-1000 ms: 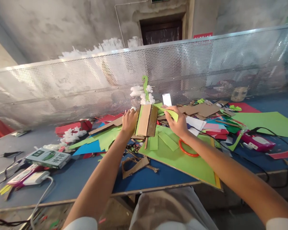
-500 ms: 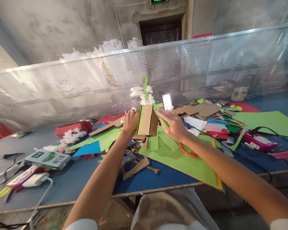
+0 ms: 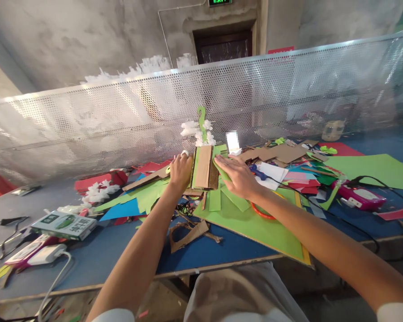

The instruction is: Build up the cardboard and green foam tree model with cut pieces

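Observation:
In the head view, a small cardboard box covered partly in green paper (image 3: 205, 167) stands at the middle of the work area. My left hand (image 3: 180, 171) is closed around its left side, fingers at the back partly hidden. My right hand (image 3: 237, 175) is at its right side, holding a green cardboard piece (image 3: 223, 171) under fairly straight fingers against the box. Behind the box rises a curled green strip (image 3: 202, 120) with white fluffy tufts (image 3: 204, 137) around its foot. Beneath my right wrist lies an orange ring (image 3: 262, 213), partly covered.
A green sheet (image 3: 251, 228), cardboard scraps (image 3: 190, 236) and coloured papers crowd the blue table. A blue glue gun (image 3: 258, 172) with a black cord lies to the right. Power strips (image 3: 362, 197), a milk carton (image 3: 64, 225) and a perforated metal screen (image 3: 272, 98) surround the work.
My right hand has moved slightly left, bringing the green cardboard piece up against the box's right side. My left hand keeps its hold. The view has shifted a little.

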Demonstrator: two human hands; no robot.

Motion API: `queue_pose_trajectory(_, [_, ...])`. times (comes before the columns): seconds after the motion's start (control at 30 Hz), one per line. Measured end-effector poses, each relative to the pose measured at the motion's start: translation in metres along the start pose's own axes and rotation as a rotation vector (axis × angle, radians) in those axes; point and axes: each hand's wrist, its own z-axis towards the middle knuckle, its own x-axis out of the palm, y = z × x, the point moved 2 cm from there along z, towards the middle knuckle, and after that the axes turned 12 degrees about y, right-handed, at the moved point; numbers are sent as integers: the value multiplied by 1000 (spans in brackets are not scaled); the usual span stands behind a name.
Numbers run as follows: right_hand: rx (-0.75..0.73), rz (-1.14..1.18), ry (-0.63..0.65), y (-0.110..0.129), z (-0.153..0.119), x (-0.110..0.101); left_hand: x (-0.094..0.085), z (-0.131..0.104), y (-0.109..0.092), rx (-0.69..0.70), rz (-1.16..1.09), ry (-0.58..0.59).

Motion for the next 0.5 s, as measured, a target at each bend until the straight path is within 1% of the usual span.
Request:
queue_pose_trajectory(0.17, [3,8,34,4,1,-3,-5,-2,0,-2,1,29])
queue_pose_trajectory(0.27, [-21,28,86,4,0,-7,-6,-1,1,-12,-10,41])
queue_pose_trajectory(0.4, [-82,96,164,-4,-3,-12,-5,0,4,-17,-33,59])
queue_pose_trajectory(0.5, [-126,137,145,-10,-5,-14,-3,0,6,-13,-55,62])
